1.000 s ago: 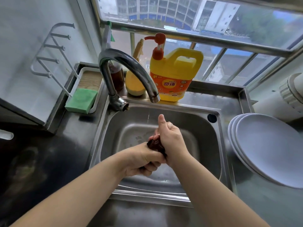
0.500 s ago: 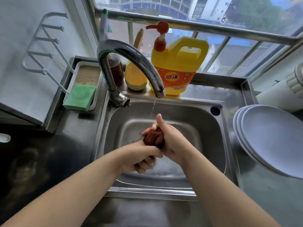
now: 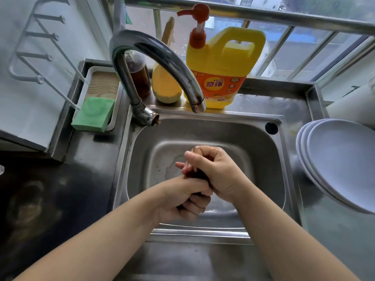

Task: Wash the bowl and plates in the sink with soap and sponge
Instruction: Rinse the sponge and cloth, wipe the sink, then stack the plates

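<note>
Over the steel sink (image 3: 269, 159), my left hand (image 3: 182, 199) and my right hand (image 3: 217, 171) are clasped together around a small dark brown scrubber (image 3: 195, 174), which is almost hidden between them. Both hands curl on it. Stacked white plates (image 3: 341, 159) lie on the counter right of the sink. A yellow dish soap jug (image 3: 221, 63) with a red pump stands behind the sink. A green sponge (image 3: 93, 114) lies in a tray at the left. No bowl is visible.
The curved steel faucet (image 3: 158, 63) arches over the sink's back edge, with no water seen running. A brown bottle (image 3: 138, 74) and a yellow gourd-shaped object (image 3: 165, 86) stand behind it. A white wall rack (image 3: 40, 47) hangs at left. Window bars run across the back.
The hands closed tighter over the scrubber, so it shows far less than before. The thin water stream seen half a second ago is gone. The view moved closer and lower.
</note>
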